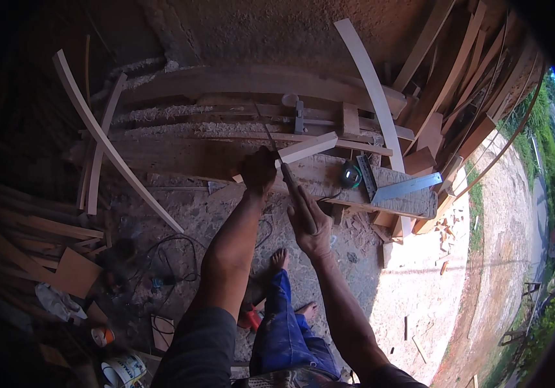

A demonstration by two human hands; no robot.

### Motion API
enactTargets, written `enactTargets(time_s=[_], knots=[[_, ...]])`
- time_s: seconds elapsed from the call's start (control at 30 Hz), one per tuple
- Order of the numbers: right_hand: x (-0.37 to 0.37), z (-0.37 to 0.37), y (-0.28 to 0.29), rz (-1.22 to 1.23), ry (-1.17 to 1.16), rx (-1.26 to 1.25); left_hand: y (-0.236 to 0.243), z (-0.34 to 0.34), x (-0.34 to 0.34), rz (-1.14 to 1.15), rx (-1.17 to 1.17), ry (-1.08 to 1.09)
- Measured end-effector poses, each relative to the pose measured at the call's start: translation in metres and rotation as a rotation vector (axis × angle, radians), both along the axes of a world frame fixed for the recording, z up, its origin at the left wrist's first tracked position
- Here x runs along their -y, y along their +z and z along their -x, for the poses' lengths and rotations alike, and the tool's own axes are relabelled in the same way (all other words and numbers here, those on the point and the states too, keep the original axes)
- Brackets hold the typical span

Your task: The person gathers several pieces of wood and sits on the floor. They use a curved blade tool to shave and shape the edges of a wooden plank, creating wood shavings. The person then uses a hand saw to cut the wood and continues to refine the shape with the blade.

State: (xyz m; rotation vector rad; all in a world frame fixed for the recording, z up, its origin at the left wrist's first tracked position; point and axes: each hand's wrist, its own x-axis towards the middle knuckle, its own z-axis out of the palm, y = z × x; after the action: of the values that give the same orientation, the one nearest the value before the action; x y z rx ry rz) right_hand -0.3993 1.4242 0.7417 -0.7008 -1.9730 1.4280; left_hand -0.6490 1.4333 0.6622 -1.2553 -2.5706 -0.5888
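Note:
My left hand (259, 169) is closed round a pale piece of wood (309, 147) that lies slantwise over the bench (193, 154); the fingers are in shadow. My right hand (309, 223) grips the near end of a long, thin tool that looks like a handsaw (268, 132), seen almost edge-on. Its blade points away and to the left, crossing the pale wood just right of my left hand. To the right on the bench lie a round green-and-black tape measure (350, 174) and a metal try square (406, 187).
Long curved pale strips (371, 84) lean across the bench at both sides. Stacked boards (445, 84) crowd the back right, and more wood (44, 226) lies at left. A black cable (187, 242), a white bucket (124, 370) and shavings are on the floor near my bare feet.

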Motion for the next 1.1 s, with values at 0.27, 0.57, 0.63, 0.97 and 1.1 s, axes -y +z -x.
enactTargets(time_s=[0.27, 0.57, 0.63, 0.97, 1.1], knots=[[0.091, -0.182, 0.012, -0.270, -0.045, 0.202, 0.004, -0.009, 0.005, -0.191, 0.195, 0.044], [0.004, -0.003, -0.011, -0.283, -0.056, 0.047, 0.010, -0.006, 0.002, -0.109, -0.010, -0.014], [0.030, -0.056, -0.005, -0.288, -0.062, 0.126, 0.011, -0.006, 0.003, -0.142, 0.077, -0.021], [0.031, -0.056, 0.000, 0.025, -0.066, 0.062, 0.005, -0.006, 0.005, -0.174, 0.117, -0.026], [0.007, -0.008, -0.011, -0.306, -0.061, 0.061, 0.004, -0.005, 0.003, -0.035, -0.028, 0.047]])
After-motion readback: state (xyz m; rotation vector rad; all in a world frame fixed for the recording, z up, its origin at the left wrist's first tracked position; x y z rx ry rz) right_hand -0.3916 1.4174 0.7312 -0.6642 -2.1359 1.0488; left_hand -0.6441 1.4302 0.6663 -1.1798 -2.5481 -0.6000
